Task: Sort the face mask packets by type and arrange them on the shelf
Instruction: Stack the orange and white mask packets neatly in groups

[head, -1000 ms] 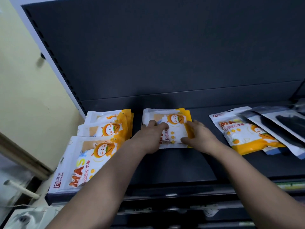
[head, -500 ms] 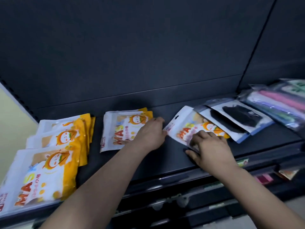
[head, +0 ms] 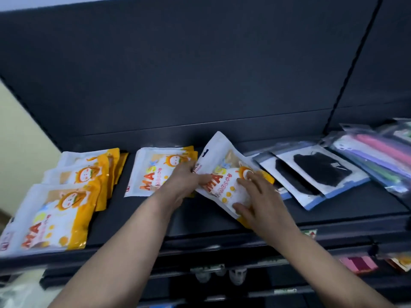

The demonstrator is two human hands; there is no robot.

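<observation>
Leaning over the dark, matte shelf [head: 200,221], the person has both bare forearms stretched out. Nearest, at the left front edge, one glossy orange-and-white front packet [head: 51,216] lies flat, with at least two overlapped packets [head: 84,174] of the same kind behind it. The left hand [head: 184,181] pinches the left edge of a matching tilted pouch [head: 222,172], whose far corner is raised off the shelf. The right hand [head: 262,203] lies flat on its crinkled face, fingers spread straight. Just left sits a small stack [head: 153,172] of at least two more. Rightward, two clear rectangular black-mask sleeves [head: 322,170] overlap, and beyond them lies a coloured heap [head: 378,158] of pink, purple and green in shiny film. Behind it all stands the back panel [head: 200,74].
</observation>
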